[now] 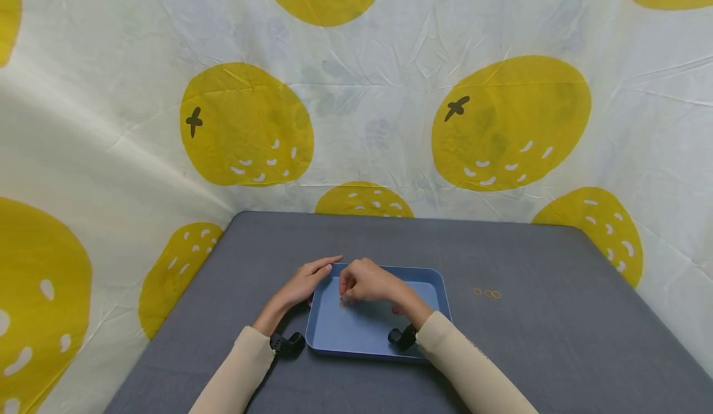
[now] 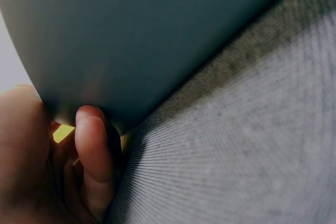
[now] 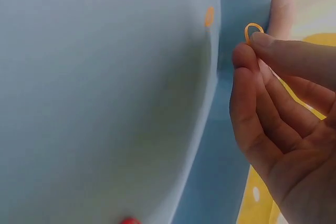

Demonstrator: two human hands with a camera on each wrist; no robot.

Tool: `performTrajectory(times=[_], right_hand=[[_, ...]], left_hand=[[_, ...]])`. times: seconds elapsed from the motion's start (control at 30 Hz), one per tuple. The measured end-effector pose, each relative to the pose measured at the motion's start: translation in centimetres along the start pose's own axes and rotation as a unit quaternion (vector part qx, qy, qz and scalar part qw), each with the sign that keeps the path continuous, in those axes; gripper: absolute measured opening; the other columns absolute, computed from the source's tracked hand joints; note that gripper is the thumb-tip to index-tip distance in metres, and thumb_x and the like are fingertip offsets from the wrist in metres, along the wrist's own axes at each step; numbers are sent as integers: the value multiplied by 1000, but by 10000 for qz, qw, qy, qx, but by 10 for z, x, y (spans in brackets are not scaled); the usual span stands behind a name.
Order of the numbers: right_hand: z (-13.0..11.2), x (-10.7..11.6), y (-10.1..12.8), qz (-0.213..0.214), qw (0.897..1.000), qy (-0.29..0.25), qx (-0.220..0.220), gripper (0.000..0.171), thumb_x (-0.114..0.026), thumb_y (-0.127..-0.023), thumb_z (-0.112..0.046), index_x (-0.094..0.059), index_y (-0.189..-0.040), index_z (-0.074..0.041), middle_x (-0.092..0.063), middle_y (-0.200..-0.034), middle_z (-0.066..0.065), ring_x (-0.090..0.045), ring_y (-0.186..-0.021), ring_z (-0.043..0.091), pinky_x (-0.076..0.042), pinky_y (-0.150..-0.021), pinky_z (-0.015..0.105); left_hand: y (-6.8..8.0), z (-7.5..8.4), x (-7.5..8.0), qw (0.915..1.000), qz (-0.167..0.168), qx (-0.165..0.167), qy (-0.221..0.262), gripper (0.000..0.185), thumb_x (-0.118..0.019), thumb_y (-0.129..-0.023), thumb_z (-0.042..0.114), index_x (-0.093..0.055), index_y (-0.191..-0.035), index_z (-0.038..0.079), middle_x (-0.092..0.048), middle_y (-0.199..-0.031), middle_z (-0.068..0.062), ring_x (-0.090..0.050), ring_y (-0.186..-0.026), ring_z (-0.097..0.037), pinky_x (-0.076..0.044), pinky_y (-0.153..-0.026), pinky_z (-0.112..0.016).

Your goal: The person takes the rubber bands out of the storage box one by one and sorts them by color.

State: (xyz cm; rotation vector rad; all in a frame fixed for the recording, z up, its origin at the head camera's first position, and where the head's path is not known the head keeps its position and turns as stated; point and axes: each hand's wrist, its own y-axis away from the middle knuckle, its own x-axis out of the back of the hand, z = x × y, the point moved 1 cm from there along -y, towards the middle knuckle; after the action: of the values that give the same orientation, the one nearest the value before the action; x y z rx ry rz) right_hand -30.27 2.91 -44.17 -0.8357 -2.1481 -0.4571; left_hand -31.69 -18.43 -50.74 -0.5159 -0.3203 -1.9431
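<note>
**Band pinched over tray, release is next**

R fingers (image 3: 247,61): thumb and forefinger tips pressed together on a small orange rubber band loop (image 3: 253,29); most of the loop sticks up past the tips. Other fingers curl loosely behind, holding nothing. Right hand (image 1: 364,281) hovers above the far-left part of the shallow light-blue plastic tray (image 1: 429,284), band just over the tray floor, close to the inner wall, not touching either as far as I can tell.

L fingers (image 2: 93,150): fairly straight, lying along the tray's left outer wall near its far corner; one fingertip touches the rounded edge. Left hand (image 1: 306,281) grips nothing, looks to be steadying the tray.

Below the R fingers, on the tray floor: one tiny orange spot (image 3: 209,16), prob. another band, too blurred to be sure. Nearer the wrist, a small red item (image 3: 128,221) at the tray's near edge, partly cut off, can't ID.

Well off to the right of the R fingers, out on the grey fabric-covered worktop (image 1: 557,340): three more small orange rings in a row (image 1: 487,293), apart from the tray.

Judgement: the step in hand is placing the band into the tray. Next move needs a slight lowering and parting of thumb and forefinger so the loop drops flat and doesn't cling to skin; then a reach right to the rings, w/ a fine fingertip pinch, since they lie flat on cloth.
</note>
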Motion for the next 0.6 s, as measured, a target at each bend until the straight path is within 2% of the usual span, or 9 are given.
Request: performTrajectory(times=[0.3,0.6], right_hand=[[-1,14,9,171,9995,200,189,8,-75,-91,-5,-78,-85,-10,-73,-78,-4,-62,-65,5,-54,-62,21],[-1,37,29,391,9988,88,269,7,-75,-92,-6,-78,-86,-7,-74,-79,-2,-64,-65,5,-56,-62,23]], left_hand=[[1,2,0,9999,-3,45,112,41,-41,-114,35,-51,-154,33,-54,-152,-12,-41,-40,-14,-46,-41,-32],[1,1,-1,9998,-29,24,211,43,-42,-113,35,-51,-154,29,-55,-149,-16,-43,-39,-15,-46,-40,-34]])
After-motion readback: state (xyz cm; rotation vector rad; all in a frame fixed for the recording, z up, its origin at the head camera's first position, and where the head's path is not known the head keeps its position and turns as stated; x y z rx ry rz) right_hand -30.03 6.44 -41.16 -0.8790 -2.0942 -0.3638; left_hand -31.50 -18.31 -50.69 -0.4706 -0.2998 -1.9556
